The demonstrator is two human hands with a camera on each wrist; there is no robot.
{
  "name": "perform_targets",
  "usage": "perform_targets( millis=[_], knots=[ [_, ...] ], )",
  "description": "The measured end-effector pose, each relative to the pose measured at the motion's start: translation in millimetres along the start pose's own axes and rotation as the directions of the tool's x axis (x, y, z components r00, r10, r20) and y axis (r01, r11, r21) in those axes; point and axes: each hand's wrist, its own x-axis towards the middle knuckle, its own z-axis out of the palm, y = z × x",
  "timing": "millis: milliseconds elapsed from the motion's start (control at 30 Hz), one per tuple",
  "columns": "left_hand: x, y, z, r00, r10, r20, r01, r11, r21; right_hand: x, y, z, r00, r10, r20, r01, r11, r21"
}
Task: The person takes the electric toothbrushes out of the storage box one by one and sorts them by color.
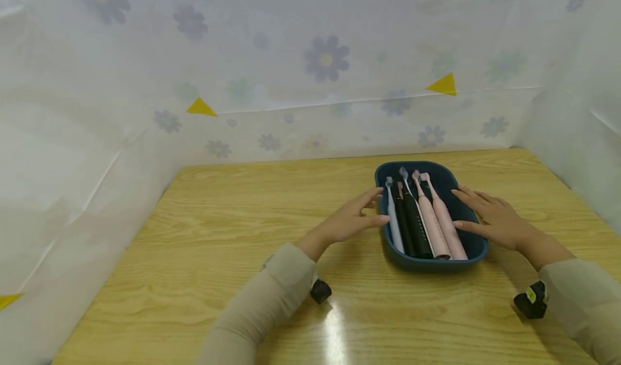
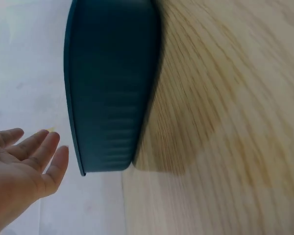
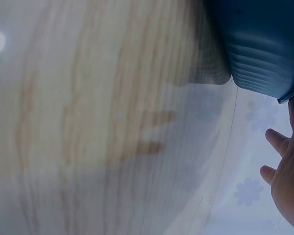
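Note:
A dark blue plastic bin (image 1: 427,266) stands on the right part of the table, holding several electric toothbrushes side by side. A pale one (image 1: 394,222) lies leftmost, black ones (image 1: 418,230) in the middle, and pink ones (image 1: 449,230) to the right. My left hand (image 1: 350,219) is at the bin's left rim, fingers loosely extended; the left wrist view shows this hand (image 2: 27,174) a little apart from the bin wall (image 2: 110,93). Over the right rim reaches my right hand (image 1: 499,224), fingers spread; in the right wrist view a finger of this hand (image 3: 291,171) appears to touch the rim.
The wood-grain table (image 1: 233,235) extends left and in front of the bin. A white flowered sheet (image 1: 291,74) hangs behind and along both sides, with yellow tape pieces (image 1: 442,85) on it. Black wrist cameras (image 1: 531,301) sit below both sleeves.

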Motion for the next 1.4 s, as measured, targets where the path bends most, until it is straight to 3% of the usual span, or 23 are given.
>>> perform_targets(
  millis=[233,433,700,933,1200,1400],
  knots=[
    [6.0,10.4,5.8,0.997,-0.067,0.042,0.074,0.978,-0.196,-0.8,0.9,0.8,1.000,-0.009,-0.002,0.009,1.000,0.000],
    [7.3,27.2,8.8,0.993,-0.093,0.068,0.107,0.963,-0.249,-1.0,2.5,1.6,1.000,0.006,0.008,-0.006,1.000,0.000],
    [20.7,21.8,20.1,0.994,-0.095,0.048,0.103,0.977,-0.185,-1.5,2.2,1.6,0.999,0.044,0.014,-0.045,0.999,0.013],
    [30.0,27.1,28.8,0.988,-0.154,0.001,0.153,0.977,-0.149,-0.1,1.7,1.5,0.999,0.041,0.034,-0.042,0.999,0.009],
    [38.0,35.5,43.3,0.965,-0.238,-0.110,0.222,0.965,-0.140,2.1,-2.4,-2.3,0.998,0.041,0.057,-0.041,0.999,-0.006],
    [42.5,35.9,55.9,0.945,-0.273,-0.181,0.263,0.962,-0.078,1.6,-1.3,-1.9,0.997,0.046,0.062,-0.047,0.999,0.003]
  ],
)
